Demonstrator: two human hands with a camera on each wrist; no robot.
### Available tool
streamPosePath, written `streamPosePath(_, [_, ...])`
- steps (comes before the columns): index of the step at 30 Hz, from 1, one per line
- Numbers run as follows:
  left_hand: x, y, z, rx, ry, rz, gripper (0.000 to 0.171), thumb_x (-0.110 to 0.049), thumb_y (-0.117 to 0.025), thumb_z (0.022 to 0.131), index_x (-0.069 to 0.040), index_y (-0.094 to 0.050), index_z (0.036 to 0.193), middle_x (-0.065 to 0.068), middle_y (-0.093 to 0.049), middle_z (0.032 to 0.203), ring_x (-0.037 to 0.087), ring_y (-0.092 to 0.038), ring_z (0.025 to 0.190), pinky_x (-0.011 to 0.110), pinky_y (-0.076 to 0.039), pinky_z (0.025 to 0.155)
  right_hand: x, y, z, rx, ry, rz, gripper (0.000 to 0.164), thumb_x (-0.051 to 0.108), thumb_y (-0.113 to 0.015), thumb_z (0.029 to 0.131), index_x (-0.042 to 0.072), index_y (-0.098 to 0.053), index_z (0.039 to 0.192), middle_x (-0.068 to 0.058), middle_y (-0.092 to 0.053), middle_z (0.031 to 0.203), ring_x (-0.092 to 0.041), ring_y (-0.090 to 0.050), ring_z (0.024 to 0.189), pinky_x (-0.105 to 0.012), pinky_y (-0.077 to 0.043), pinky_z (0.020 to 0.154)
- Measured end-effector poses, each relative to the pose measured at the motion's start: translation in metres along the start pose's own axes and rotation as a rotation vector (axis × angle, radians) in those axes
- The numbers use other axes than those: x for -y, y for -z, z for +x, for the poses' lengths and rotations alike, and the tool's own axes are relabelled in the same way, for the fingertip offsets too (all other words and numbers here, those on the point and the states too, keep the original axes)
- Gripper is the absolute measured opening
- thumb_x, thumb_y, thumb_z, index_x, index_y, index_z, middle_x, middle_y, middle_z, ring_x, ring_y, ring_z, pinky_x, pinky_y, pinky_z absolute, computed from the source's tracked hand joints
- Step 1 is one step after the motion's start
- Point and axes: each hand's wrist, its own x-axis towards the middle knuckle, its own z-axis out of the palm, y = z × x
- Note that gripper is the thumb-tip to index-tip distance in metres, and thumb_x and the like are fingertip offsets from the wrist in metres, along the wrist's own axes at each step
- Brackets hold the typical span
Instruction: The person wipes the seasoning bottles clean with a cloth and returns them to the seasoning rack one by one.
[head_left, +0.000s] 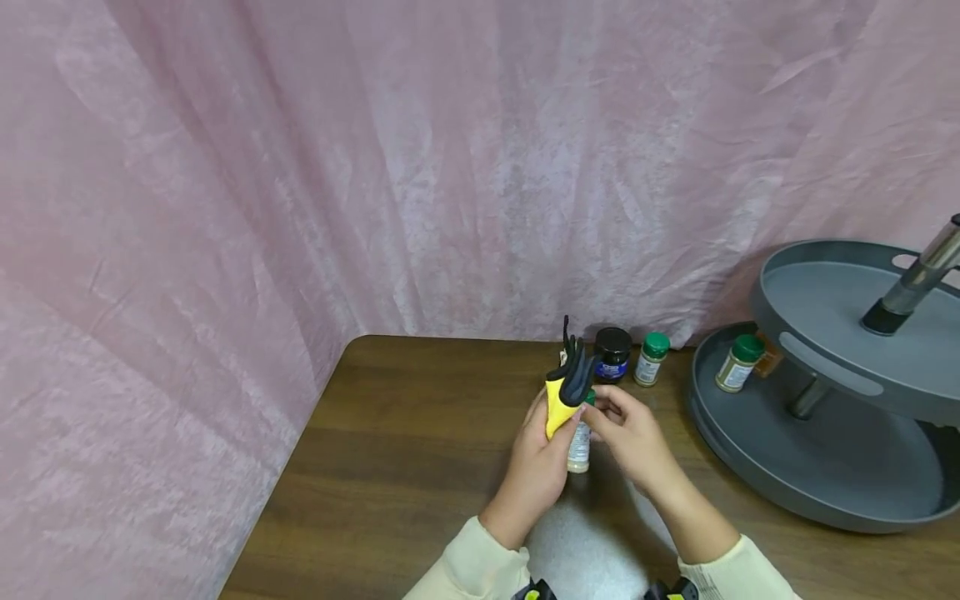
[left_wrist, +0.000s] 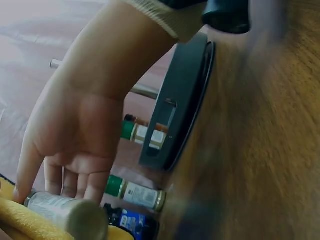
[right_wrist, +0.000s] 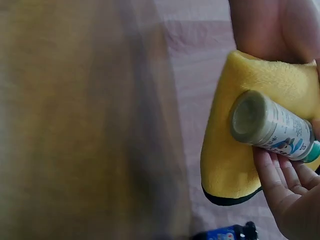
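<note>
Head cam: I've got both hands working close together over the brown wooden table (head_left: 390, 450). The left hand (head_left: 534, 454) is clamped on a yellow plush cloth (head_left: 558, 410) with its dark edging bunched up at the top, and the right hand (head_left: 633, 437) is pinching the green-capped seasoning jar (head_left: 578, 450) up near the cap. So the jar is off the table, right between the two hands and up against the cloth. Behind them there's a dark lidded jar with a blue label (head_left: 612, 357), and just beside it a second green-capped jar (head_left: 651, 360), both upright. Off to the right is a gray two-tier round tray (head_left: 847, 507), with a third green-capped jar (head_left: 738, 364) on the lower tier and something orange-brown (head_left: 770, 358) partly hidden behind it. Pink velvety curtain (head_left: 480, 167) as the backdrop, cream sleeves (head_left: 480, 558) on both arms.

Left wrist cam: I'm mostly looking across at the right arm coming down from the top, its fingers by the held jar, whose base faces me. Yellow fabric fills the bottom left corner. Can't really make out the left hand's grip from this one.

Right wrist cam: best look at the jar, tilted with its clear base toward me, lying against the yellow pile. The right hand's fingers sit under it near the green cap, and the left wrist shows above the cloth.
</note>
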Motion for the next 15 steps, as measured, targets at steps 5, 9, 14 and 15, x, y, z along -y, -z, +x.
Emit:
streamPosePath(5, [-0.004, -0.009, 0.003, 0.0, -0.085, 0.09, 0.053, -0.027, -0.055, 0.103, -0.025, -0.041, 0.154, -0.005, -0.042, 0.158, 0.018, -0.051, 0.134, 0.043, -0.042, 0.112, 0.004, 0.01, 0.011, -0.043, -0.006, 0.006, 0.035, 0.019, -0.059, 0.103, -0.004, -0.06, 0.128, -0.002, -0.069, 0.104, -0.001, -0.066, 0.092, -0.025, -0.058, 0.077])
streamPosePath(9, [-0.002, -0.014, 0.006, 0.006, -0.144, 0.178, 0.06, -0.026, -0.055, 0.104, -0.027, -0.032, 0.158, -0.005, -0.032, 0.164, 0.018, -0.05, 0.136, 0.043, -0.044, 0.112, 0.007, 0.014, 0.017, -0.066, -0.007, 0.021, 0.037, 0.022, -0.057, 0.104, -0.005, -0.059, 0.13, 0.002, -0.07, 0.104, -0.001, -0.067, 0.092, -0.025, -0.059, 0.077])
streamPosePath(14, [0.002, -0.017, 0.006, -0.005, -0.221, 0.283, 0.061, -0.027, -0.056, 0.104, -0.027, -0.029, 0.159, 0.0, -0.029, 0.166, 0.022, -0.049, 0.139, 0.046, -0.046, 0.11, 0.008, 0.017, 0.026, -0.118, -0.013, 0.029, 0.041, 0.029, -0.057, 0.104, -0.004, -0.059, 0.129, 0.01, -0.069, 0.1, -0.002, -0.068, 0.089, -0.025, -0.059, 0.076])
streamPosePath(15, [0.003, -0.017, 0.006, -0.008, -0.249, 0.313, 0.061, -0.027, -0.056, 0.104, -0.026, -0.03, 0.159, 0.002, -0.029, 0.166, 0.024, -0.048, 0.14, 0.047, -0.045, 0.11, 0.008, 0.017, 0.027, -0.13, -0.017, 0.04, 0.043, 0.03, -0.057, 0.104, -0.004, -0.058, 0.13, 0.012, -0.069, 0.099, -0.001, -0.068, 0.09, -0.023, -0.058, 0.077])
